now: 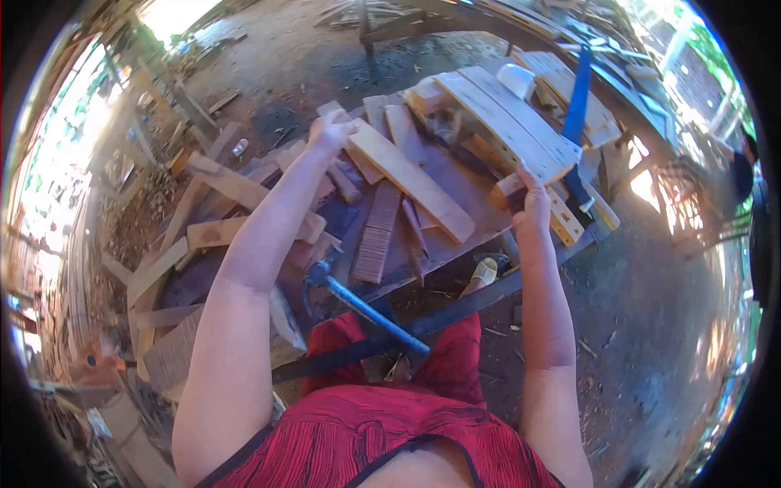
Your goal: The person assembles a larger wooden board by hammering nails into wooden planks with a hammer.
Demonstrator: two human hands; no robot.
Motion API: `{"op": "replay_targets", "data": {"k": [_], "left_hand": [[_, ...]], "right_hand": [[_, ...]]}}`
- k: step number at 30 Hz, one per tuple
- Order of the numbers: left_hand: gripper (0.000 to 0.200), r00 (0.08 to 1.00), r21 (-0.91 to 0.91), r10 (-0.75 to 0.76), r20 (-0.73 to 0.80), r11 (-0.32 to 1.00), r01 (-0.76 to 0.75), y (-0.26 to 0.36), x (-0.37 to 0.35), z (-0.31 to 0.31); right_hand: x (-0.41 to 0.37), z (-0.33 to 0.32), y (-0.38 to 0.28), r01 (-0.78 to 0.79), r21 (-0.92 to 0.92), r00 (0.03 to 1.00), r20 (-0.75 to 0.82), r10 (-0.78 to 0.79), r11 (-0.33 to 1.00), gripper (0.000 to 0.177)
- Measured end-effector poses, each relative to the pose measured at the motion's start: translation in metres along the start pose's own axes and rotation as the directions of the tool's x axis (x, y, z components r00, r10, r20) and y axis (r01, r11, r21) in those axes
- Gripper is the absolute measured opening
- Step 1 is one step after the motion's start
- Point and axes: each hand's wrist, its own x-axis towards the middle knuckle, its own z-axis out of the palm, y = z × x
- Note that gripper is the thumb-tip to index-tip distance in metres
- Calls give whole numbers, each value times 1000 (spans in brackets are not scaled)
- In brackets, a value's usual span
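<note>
My left hand (331, 132) is closed at the far end of a light wooden board (415, 185), which slants across the workbench toward me. My right hand (531, 202) is closed around a small brown block (506, 195), its thumb pointing up; the fingers partly hide the block. Right by that hand are pale planks (517, 114) joined side by side, with holes along the edge of a piece (563, 218) beneath. A ridged brown wooden piece (379, 232) lies between my arms. Nearer my body rests a hammer (374, 313) with a blue handle.
Loose wooden offcuts (236, 180) pile up on the bench's left side. A long blue tool (578, 98) stands up past the planks, near a white cup-like object (516, 81). Another person (744, 179) is at the far right. More timber lies on a rack (439, 24) behind.
</note>
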Motion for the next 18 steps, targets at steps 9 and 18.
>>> {"op": "replay_targets", "data": {"k": [9,18], "left_hand": [[37,974,-191,-38,225,978,82,31,-70,-63],[56,905,-634,19,424,720,282,48,-98,-104]], "right_hand": [[14,4,-9,24,105,997,71,-31,994,19],[-122,11,-59,-170,15,897,416,148,985,34]]}}
